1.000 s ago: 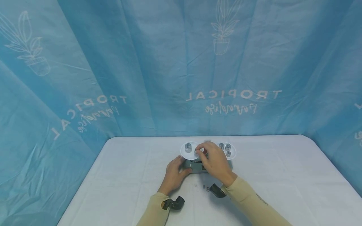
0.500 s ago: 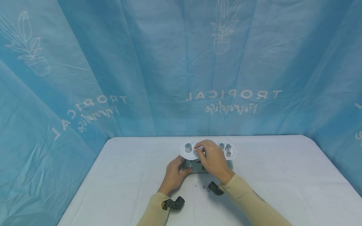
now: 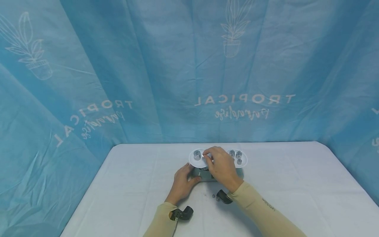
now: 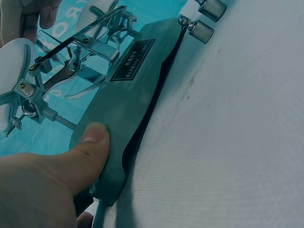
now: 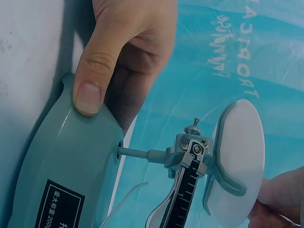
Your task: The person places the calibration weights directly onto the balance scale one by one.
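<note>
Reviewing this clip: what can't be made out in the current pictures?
Head view: whether the right hand holds anything; its fingers cover the spot, too small to judge.
Head view: the middle of the balance scale, behind that hand.
Left wrist view: most of the left hand's fingers, behind the balance scale.
Right wrist view: part of the label, cut off by the bottom edge.

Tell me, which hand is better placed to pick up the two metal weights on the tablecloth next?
Probably the right hand, whose wrist is near those metal weights; the left hand grips the balance scale's base, seemingly steadying it.
</note>
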{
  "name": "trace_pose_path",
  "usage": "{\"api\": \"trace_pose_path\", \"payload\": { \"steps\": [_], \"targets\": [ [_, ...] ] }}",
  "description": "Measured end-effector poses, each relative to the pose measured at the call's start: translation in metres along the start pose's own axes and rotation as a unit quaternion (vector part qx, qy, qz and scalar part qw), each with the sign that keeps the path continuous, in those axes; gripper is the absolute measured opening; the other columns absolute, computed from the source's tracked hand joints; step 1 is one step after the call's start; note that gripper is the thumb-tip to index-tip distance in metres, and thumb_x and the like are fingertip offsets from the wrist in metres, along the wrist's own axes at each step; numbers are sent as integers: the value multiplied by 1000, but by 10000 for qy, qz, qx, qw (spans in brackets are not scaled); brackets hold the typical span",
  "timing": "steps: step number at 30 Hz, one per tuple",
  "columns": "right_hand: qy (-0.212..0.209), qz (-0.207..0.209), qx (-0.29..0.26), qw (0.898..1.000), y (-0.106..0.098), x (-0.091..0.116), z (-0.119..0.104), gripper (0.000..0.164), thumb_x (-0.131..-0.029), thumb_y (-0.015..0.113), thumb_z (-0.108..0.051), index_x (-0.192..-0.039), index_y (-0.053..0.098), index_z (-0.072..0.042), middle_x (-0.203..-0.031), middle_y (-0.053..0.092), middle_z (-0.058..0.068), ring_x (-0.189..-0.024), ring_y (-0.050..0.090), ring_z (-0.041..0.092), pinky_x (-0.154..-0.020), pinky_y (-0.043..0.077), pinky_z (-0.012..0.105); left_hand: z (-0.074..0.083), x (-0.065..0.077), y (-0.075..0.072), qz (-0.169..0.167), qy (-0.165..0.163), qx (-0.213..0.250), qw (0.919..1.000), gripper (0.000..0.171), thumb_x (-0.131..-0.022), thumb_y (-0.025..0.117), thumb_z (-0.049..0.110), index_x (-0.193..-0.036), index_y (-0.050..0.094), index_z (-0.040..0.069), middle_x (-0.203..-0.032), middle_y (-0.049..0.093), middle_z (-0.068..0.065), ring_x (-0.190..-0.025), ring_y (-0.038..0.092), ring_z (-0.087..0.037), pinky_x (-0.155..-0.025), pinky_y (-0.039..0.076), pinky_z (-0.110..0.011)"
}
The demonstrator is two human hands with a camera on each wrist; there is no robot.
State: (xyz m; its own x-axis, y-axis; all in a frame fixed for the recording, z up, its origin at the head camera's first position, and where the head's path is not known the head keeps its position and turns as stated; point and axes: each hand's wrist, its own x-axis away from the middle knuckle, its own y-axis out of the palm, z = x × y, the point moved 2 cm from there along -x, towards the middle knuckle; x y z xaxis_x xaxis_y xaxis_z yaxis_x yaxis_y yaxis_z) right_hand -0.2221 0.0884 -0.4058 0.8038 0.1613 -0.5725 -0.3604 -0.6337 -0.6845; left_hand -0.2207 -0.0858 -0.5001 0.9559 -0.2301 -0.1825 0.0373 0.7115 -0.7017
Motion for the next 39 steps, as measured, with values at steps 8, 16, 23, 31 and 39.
{"api": "trace_pose_path", "payload": {
  "steps": [8, 16, 23, 31, 39],
  "targets": [
    [-166, 108, 154, 9997, 1, -1, 0, 7, -88, 77, -7, -93, 73, -10, -90, 71, 2, -71, 58, 14, -55, 52, 30, 0, 0, 0, 26, 73, 13, 10000, 64, -92, 72, 34, -145, 52, 6, -148, 53, -15, -141, 41, -38, -117, 26, -63],
    [-106, 108, 169, 9997, 3, -1, 1, 6, -88, 77, -10, -92, 74, -8, -91, 73, 4, -65, 59, 14, -53, 50, 30, -1, 0, 0, 5, 35, -7, 10000, 63, -92, 72, 34, -145, 52, 6, -148, 52, -14, -142, 41, -37, -118, 26, -62],
    [-64, 100, 165, 9998, 3, -2, 0, 6, -87, 78, -9, -92, 74, -7, -90, 73, 5, -67, 63, 17, -54, 52, 32, -1, 0, 0, -46, -32, 47, 10000, 63, -93, 71, 34, -146, 52, 6, -148, 52, -14, -142, 40, -37, -118, 24, -62],
    [9, 81, 280, 9996, 3, -3, -1, 5, -88, 77, -12, -92, 75, -9, -90, 74, 4, -68, 66, 18, -53, 54, 33, -2, 0, 0, -31, 42, 88, 9999, 61, -93, 71, 32, -145, 53, 6, -147, 54, -15, -142, 40, -38, -118, 24, -63],
    [133, 22, 258, 9996, 3, -4, -2, 5, -90, 76, -12, -94, 75, -9, -91, 74, 4, -65, 62, 14, -53, 52, 31, -1, -1, 0, -10, 66, 51, 10000, 62, -93, 72, 32, -145, 52, 5, -147, 54, -14, -142, 41, -38, -118, 25, -62]
  ]
}}
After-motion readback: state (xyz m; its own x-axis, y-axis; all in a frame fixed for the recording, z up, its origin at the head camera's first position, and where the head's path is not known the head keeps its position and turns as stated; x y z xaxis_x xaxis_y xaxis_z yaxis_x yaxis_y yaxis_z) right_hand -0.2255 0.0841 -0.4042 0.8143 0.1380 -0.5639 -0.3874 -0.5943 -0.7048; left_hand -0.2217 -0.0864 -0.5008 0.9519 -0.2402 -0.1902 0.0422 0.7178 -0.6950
